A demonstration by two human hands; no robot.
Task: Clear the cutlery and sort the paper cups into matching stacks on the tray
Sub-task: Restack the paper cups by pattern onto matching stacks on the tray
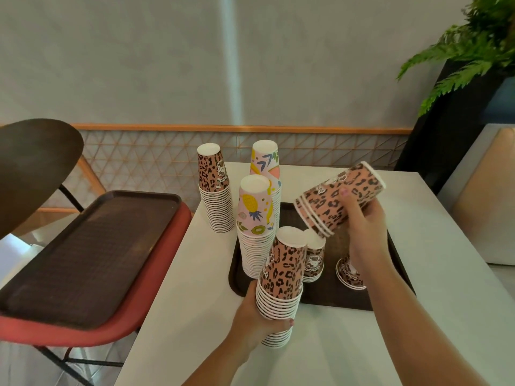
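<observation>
Hands are seen at work over a white table, nearest the camera. A tall stack of leopard-print cups is gripped low down by the left hand, the fingers wrapped around its ribbed rims and the thumb pressed across the front; its base stands at the near edge of the dark tray, partly on the tabletop. A short nested bundle of leopard cups is held tilted in the air above the tray by the right hand, fingers curled about its middle.

On the tray behind, a small leopard stack stands upside down, and another few leopard cups are partly hidden by the right forearm. A tall fruit-print stack rises at the tray's left side, with a leaf-print stack beyond it. A further leopard stack stands off the tray at the far left. No cutlery is visible.

Cups of this kind are judged light, thin-walled and easily crushed; tall stacks are likely to sway, so a hold at the rims near the base is advised. Open room is left at the tray's right and on the table beyond it. A second tray lies on a red chair at left.
</observation>
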